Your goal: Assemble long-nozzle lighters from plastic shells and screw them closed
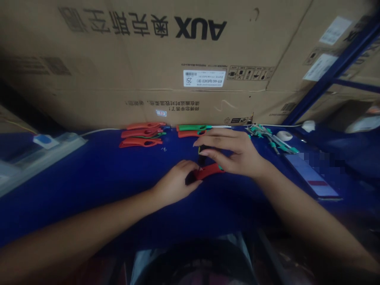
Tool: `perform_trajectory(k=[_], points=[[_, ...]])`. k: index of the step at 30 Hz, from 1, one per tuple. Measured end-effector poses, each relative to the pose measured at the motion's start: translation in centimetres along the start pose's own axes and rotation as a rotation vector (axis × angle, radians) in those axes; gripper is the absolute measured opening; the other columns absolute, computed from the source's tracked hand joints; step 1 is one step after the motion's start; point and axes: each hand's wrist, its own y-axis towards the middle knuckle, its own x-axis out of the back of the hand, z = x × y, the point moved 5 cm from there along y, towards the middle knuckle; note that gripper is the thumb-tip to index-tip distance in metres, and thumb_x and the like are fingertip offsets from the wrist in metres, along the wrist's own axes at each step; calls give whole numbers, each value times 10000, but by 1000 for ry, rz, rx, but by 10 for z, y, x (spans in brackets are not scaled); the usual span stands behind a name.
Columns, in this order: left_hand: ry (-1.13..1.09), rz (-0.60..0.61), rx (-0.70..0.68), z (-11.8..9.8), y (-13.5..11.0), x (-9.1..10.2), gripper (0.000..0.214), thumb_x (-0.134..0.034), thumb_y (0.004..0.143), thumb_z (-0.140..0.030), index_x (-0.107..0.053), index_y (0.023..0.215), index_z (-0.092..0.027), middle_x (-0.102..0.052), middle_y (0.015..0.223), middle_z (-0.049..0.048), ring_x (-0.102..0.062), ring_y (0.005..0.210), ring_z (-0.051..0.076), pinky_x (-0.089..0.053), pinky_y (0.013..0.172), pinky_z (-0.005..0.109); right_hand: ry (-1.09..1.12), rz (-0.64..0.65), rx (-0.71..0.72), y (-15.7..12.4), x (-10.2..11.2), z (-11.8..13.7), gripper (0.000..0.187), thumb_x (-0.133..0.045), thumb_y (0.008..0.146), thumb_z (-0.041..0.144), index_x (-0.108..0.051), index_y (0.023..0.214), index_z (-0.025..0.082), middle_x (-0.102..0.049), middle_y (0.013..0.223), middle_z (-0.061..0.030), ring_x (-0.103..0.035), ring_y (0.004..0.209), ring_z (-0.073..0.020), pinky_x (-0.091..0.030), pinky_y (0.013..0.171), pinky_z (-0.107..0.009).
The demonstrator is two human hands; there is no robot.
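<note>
AUX cardboard carton [142, 63], contents hidden, behind red-orange tool handles [141, 134], seemingly plastic

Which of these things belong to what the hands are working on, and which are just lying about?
At work: left hand, right hand, red-orange handle, dark piece against it.

Lying about: orange handles, green handle, green-and-metal parts, white tape roll, AUX carton.

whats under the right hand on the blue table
Under the right hand lies a red plastic handle with a green tip, and a dark piece rises from it. The left hand covers the handle's other end, so that part cannot be seen.
</note>
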Motion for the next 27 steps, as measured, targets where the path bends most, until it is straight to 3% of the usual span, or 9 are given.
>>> perform_trajectory(k=[3,5,9,12,16,21,24,27], points=[[10,1,11,0,0,-1,209,-736,837,-201,-612,1005,-202,-712,1049,58,-659,1020,255,-538,921,435,-107,-39,5,-2,-1,0,225,-686,921,361,-744,1066,199,-754,958,-72,-719,869,-175,-585,838,-281],[8,2,6,0,1,-1,211,-733,837,-193,-612,1010,-203,-710,1050,55,-654,1019,254,-533,931,440,-139,-23,-29,-3,-1,-2,279,-666,932,388,-726,1124,196,-750,1011,-87,-719,918,-190,-583,866,-299],[-4,2,-13,-3,2,1,217,-726,840,-173,-619,1026,-205,-709,1033,46,-646,1010,244,-531,936,427,82,103,-120,-1,-2,-6,314,-455,1036,255,-647,1276,193,-711,1192,-101,-696,1044,-174,-557,939,-319],[-14,-4,-11,-3,2,1,235,-727,835,-168,-618,1041,-198,-707,1049,58,-649,1019,247,-536,941,430,159,80,-108,0,2,-6,237,-562,993,245,-689,1184,184,-740,1079,-83,-697,983,-165,-550,899,-300],[0,-25,-1,-2,1,-2,282,-736,823,-182,-610,1075,-195,-697,1117,84,-649,1076,268,-533,975,458,42,-40,-145,-1,2,-12,222,-765,856,335,-725,995,166,-744,933,-64,-679,783,-144,-540,736,-258],[53,1,60,-2,1,-4,369,-700,856,-213,-589,1207,-193,-679,1198,105,-632,1145,284,-515,1024,477,199,-54,-397,-7,-11,-34,257,-690,910,395,-662,1002,157,-696,860,-24,-575,562,-71,-470,521,-194],[143,94,78,2,8,3,416,-667,855,-186,-590,1263,-171,-668,1248,120,-616,1188,291,-498,1050,463,180,-168,-518,-13,7,-51,301,-693,893,445,-628,966,160,-627,749,14,-526,476,-63,-428,449,-194],[241,178,84,15,20,14,391,-639,859,-185,-632,1249,-155,-682,1194,121,-643,1129,277,-510,1019,424,-119,-279,-577,-27,41,-69,330,-755,825,462,-620,939,183,-620,725,10,-570,523,-105,-441,483,-223]])
